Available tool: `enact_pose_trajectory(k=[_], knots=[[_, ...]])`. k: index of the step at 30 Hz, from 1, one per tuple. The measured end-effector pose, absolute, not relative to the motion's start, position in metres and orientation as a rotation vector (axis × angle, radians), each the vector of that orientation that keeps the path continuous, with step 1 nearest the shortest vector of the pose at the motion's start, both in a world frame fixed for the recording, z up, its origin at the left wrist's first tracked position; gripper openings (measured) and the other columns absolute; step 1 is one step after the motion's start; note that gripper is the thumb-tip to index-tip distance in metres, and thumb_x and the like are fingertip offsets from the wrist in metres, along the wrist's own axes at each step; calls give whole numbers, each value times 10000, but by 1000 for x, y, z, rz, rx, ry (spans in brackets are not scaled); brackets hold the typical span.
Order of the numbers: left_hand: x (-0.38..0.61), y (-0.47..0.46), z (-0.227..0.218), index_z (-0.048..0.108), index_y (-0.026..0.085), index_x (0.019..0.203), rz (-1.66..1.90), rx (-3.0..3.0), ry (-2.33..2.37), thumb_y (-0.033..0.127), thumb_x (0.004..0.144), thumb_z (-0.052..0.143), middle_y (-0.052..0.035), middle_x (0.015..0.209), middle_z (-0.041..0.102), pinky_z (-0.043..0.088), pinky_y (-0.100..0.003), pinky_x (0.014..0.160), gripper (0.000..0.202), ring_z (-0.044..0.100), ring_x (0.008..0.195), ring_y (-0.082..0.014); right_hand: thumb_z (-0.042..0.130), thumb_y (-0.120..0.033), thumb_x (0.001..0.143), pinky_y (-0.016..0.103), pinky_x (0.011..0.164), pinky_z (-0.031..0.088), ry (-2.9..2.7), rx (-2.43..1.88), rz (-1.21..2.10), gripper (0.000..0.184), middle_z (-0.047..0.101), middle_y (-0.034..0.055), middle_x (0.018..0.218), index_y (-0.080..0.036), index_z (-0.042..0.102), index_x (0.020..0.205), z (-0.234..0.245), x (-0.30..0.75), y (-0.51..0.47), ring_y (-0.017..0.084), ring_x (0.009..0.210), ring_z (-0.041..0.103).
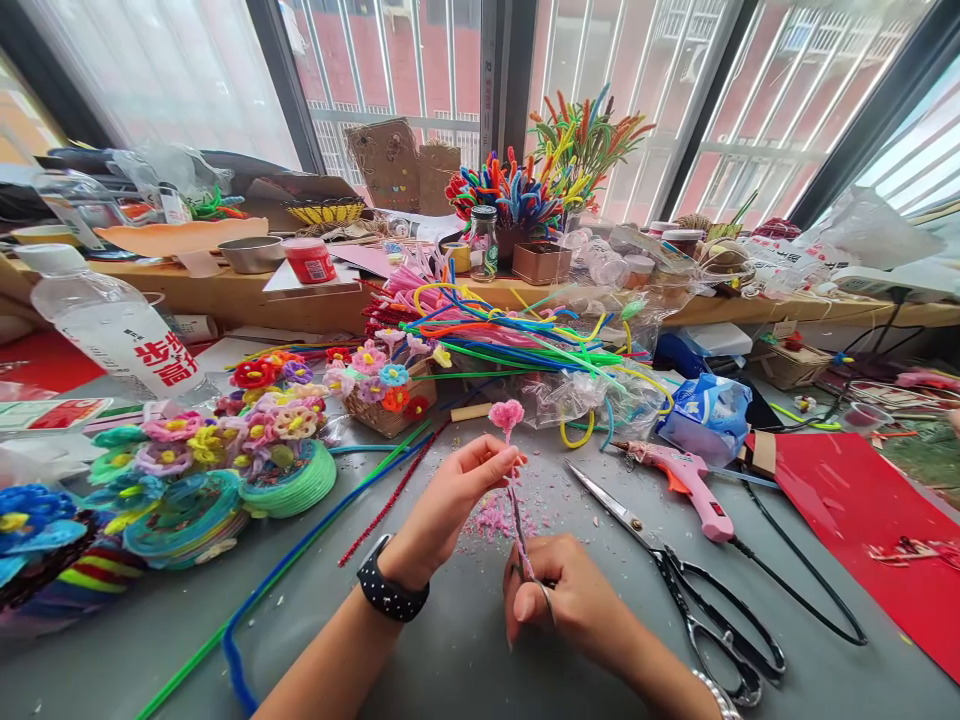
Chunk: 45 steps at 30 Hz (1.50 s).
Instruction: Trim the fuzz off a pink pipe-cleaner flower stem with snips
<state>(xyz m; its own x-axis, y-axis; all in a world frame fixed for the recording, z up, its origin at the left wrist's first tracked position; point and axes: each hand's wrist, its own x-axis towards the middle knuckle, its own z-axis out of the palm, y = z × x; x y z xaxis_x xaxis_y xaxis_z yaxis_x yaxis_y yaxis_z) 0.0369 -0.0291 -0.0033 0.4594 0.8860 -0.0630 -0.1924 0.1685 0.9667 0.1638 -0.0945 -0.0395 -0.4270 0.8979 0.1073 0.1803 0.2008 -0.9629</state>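
Note:
Between the thumb and fingertips of my left hand (469,490) is a pink pipe cleaner with a fluffy, rounded pink head (507,413) standing upright above the fingers. My right hand (566,595), lower and nearer to me, is closed around a pair of small scissors (519,525). Their narrow blades point up along the pink stem towards the left fingertips; the handles are mostly hidden in the hand. Pink fluff clippings (495,515) lie scattered on the grey tabletop (465,650) behind the hands.
Large black-handled scissors (675,570) and a pink glue gun (686,480) lie to the right, by a red sheet (862,530). Pipe-cleaner flowers (247,430) crowd the left. Behind are a bundle of pipe cleaners (510,335) and a water bottle (112,320).

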Motion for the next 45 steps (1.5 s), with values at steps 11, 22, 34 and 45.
enact_pose_trajectory(k=[11, 22, 34, 45], knots=[[37, -28, -5, 599, 157, 737, 970, 1013, 752, 282, 720, 588, -1, 766, 519, 351, -204, 666, 126, 439, 700, -95, 300, -742, 665, 224, 476, 284, -1791, -1089, 1230, 727, 387, -11, 398, -131, 607, 420, -45, 164, -94, 95, 454, 394], [39, -29, -8, 615, 155, 695, 993, 944, 734, 263, 700, 609, -1, 735, 526, 348, -209, 660, 108, 445, 696, -94, 244, -733, 692, 227, 490, 287, -1796, -978, 1263, 756, 369, -17, 418, -128, 638, 470, -46, 160, -97, 97, 464, 396], [41, -26, -16, 593, 164, 694, 1037, 606, 676, 249, 688, 632, 10, 754, 557, 382, -226, 726, 93, 512, 742, -92, 262, -753, 664, 228, 506, 315, -1705, -1211, 1162, 752, 359, -4, 325, -159, 565, 317, -54, 157, -93, 98, 430, 407], [40, -25, -16, 589, 172, 694, 1073, 658, 664, 255, 702, 615, 22, 740, 567, 382, -230, 726, 87, 524, 728, -90, 240, -730, 697, 210, 480, 316, -1735, -1180, 1156, 748, 337, -16, 303, -170, 552, 312, -49, 159, -94, 83, 400, 368]])
